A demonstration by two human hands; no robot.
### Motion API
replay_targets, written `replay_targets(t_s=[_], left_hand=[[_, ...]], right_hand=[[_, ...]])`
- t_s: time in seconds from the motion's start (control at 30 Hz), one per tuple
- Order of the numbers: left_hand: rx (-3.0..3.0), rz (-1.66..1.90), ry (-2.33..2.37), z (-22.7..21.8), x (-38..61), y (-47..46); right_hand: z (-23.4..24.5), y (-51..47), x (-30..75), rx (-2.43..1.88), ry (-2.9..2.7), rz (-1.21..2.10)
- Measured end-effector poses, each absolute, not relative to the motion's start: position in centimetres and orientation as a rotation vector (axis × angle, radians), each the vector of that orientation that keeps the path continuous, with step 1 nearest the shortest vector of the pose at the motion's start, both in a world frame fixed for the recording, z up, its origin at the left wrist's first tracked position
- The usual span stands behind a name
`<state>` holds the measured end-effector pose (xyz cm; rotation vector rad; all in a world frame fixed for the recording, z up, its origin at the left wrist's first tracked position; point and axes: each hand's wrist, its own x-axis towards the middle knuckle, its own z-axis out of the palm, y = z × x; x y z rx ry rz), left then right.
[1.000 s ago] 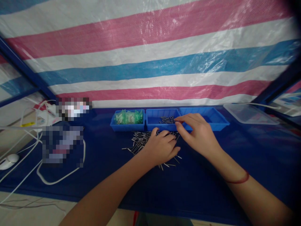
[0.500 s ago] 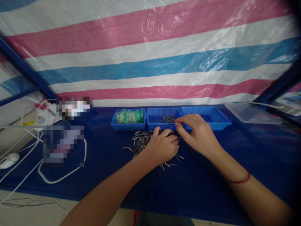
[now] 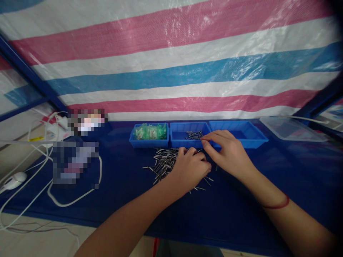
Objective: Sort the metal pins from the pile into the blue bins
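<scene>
A loose heap of thin metal blind rivets (image 3: 163,162) lies on the dark blue table, in front of the bins. My left hand (image 3: 190,166) rests over the right side of this heap with curled fingers, and its fingertips are hidden. At the front edge of the middle blue bin (image 3: 177,132), my right hand (image 3: 229,150) has thumb and forefinger pinched together. Whatever is between them is too small to make out. Inside that bin, several rivets (image 3: 194,135) lie close to the right fingertips. A single rivet (image 3: 216,167) shows below the right hand.
A left blue bin (image 3: 148,143) holds green-and-clear packets (image 3: 152,132). The right blue bin (image 3: 241,130) adjoins the middle one. A clear plastic lid (image 3: 292,130) lies at the far right. White cables (image 3: 63,205) and a white mouse-shaped device (image 3: 14,180) are at the left.
The whole view has shifted slightly, so things appear further right. My left hand has moved a little right over the heap; my right hand stays at the middle bin's edge.
</scene>
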<state>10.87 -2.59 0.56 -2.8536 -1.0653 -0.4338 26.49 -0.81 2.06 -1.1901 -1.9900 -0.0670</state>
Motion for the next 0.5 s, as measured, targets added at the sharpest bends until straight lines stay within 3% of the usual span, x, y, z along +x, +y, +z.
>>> replay_targets(t_s=[0.5], left_hand=[[-2.888, -0.380, -1.016, 1.44, 11.01, -3.16]], right_hand=[[2.44, -0.67, 27.44, -1.239, -1.959, -0.073]])
